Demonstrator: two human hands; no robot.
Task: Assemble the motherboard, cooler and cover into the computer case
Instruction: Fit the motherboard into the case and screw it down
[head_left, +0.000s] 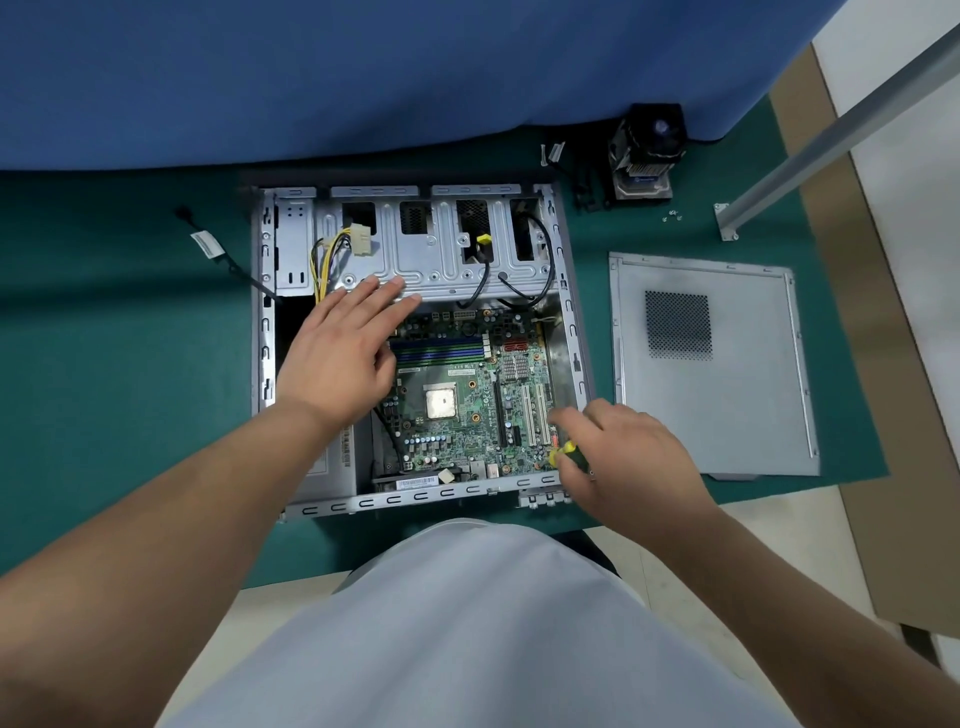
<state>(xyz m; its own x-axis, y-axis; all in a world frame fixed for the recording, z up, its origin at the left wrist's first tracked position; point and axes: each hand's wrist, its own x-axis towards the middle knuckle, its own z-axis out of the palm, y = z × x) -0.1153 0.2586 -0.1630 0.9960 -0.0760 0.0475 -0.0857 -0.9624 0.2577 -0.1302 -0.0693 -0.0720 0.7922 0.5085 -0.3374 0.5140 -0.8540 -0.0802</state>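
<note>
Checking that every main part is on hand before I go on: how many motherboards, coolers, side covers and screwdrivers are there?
motherboard: 1
cooler: 1
side cover: 1
screwdriver: 1, held in the right hand
Total: 4

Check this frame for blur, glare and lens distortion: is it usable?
Head view: usable. Wide-angle bending curves the blue backdrop and table edge. Right hand is slightly motion-blurred round the screwdriver; left hand is sharper. Motherboard is evenly lit and legible, with mild sheen on the case metal.
</note>
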